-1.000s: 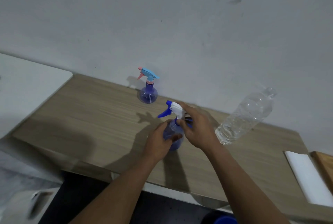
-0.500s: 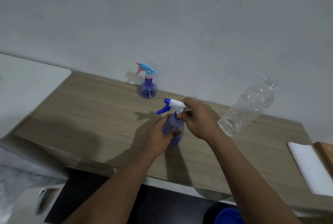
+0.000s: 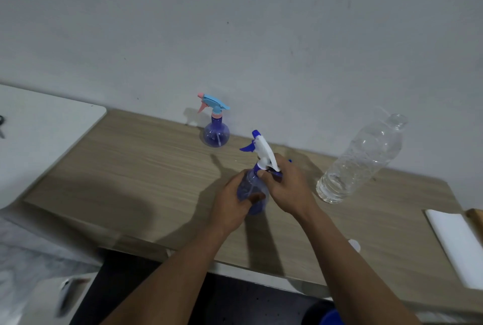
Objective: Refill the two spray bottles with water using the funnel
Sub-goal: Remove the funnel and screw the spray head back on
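Bottle near desk front: left hand closed round body, right hand gripping the neck; sprayer now tilted up (probably unscrewed). No funnel visible; second bottle capped.

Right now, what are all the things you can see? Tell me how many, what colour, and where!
Near spray bottle: one, purple with white-and-blue head, table middle.
Far spray bottle: one, purple with light-blue-and-pink head, by the wall.
Water bottle: one, clear, uncapped, right.
Table: one, light wood.
White slab: one, far right.
White surface: one, left.
Left hand: grips the near bottle's body.
Right hand: grips its neck.
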A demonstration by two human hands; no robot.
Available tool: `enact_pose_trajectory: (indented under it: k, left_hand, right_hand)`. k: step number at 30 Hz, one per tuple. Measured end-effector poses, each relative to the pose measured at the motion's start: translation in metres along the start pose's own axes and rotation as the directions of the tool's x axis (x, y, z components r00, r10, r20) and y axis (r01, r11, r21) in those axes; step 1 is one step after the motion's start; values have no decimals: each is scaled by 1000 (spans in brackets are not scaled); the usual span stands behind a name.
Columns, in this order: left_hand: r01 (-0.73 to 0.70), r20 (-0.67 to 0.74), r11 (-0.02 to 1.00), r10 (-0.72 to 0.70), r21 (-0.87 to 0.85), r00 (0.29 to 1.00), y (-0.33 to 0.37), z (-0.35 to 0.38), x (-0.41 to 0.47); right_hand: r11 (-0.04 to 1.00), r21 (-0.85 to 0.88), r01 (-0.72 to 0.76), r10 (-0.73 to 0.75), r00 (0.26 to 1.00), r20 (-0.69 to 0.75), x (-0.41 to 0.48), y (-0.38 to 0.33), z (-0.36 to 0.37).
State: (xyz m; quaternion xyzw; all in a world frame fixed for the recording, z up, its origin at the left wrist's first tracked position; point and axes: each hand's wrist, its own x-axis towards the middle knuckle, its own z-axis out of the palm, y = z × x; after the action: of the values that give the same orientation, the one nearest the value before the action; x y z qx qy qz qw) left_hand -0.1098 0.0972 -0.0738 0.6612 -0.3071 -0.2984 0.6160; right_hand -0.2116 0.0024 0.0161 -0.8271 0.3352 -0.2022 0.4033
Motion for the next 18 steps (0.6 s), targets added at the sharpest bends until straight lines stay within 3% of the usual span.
enact_pose_trajectory:
  k: [4,18]
  left_hand:
    - [-5,7,1000,5,-2,1000,0,1,-1]
    - [-6,-1,1000,6,4,1000,3,0,-1]
  right_hand:
    - [995,97,-2,5,1000,-28,-3,-1,5]
    - [982,-176,70,-58,996,73,9,-7,-14]
